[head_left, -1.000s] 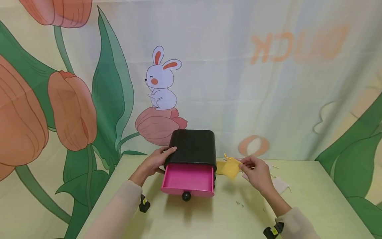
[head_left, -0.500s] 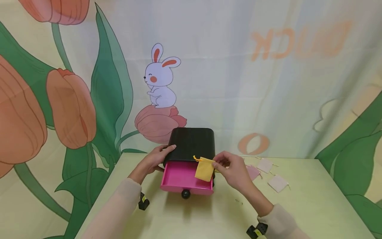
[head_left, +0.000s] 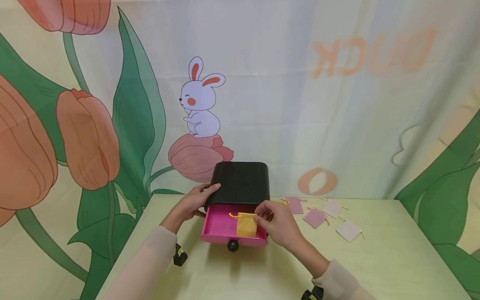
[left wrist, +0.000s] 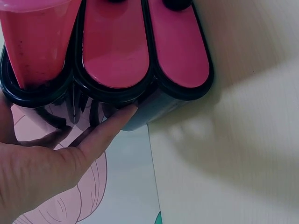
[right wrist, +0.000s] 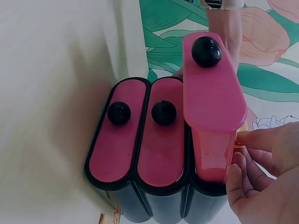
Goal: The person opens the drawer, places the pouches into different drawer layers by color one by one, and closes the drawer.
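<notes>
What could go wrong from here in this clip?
The yellow pouch could drop crooked, since the right hand pinches it by one edge. Its protruding drawstring might snag if the open drawer is pushed shut. The black cabinet might shift if the left hand, holding its side, lets go.

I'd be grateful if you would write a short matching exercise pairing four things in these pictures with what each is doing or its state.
Things:
1. Left hand
2. Top drawer
3. Right hand
4. Middle drawer

States:
A. pinching the yellow pouch
B. closed
C. holding the side of the black casing
D. pulled open

Pairs: 1-C, 2-D, 3-A, 4-B.
</notes>
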### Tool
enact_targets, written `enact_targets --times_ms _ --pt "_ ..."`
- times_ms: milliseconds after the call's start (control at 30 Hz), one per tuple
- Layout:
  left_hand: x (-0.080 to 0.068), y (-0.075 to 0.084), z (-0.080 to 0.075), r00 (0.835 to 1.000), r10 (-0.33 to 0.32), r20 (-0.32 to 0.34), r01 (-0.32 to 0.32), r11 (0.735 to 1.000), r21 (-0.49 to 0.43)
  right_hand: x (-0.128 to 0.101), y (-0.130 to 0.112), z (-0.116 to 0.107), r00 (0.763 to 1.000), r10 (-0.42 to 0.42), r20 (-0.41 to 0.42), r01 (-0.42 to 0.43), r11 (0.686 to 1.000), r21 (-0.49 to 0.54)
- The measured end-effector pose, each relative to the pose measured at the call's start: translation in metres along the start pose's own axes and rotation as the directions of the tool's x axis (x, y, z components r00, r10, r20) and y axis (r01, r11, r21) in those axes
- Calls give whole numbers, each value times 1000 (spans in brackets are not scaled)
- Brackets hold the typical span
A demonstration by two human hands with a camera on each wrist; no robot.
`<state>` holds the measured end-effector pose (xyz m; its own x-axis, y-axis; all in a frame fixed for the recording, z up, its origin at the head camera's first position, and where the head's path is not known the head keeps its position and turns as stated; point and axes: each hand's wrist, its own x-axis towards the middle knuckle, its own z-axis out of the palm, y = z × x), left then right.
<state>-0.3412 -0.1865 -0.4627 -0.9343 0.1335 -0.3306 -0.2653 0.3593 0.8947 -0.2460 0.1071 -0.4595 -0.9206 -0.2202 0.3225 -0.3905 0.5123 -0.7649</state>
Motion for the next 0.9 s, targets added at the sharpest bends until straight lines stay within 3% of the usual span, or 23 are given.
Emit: enact_targets --times_ms 200,433,567,667,900 --pt "0 0 -2 1000 3 -1 -3 1000 -2 0 -3 -3 1000 -2 -24 2 1000 -30" --pt "0 1 -1 1000 -3 -4 3 1000 -1 17 9 -28 989 -75 -128 64 994 -86" --pt "1 -1 -1 1000 -4 -7 4 1000 -4 36 38 -37 985 -51 -163 40 997 -72" --pt "0 -2 -1 1000 0 -3 0 1000 -12 47 65 -37 989 4 -146 -9 999 -33" --pt "-1 -2 -1 1000 15 2 -15 1000 -13 63 125 -23 986 112 -122 -116 993 -24"
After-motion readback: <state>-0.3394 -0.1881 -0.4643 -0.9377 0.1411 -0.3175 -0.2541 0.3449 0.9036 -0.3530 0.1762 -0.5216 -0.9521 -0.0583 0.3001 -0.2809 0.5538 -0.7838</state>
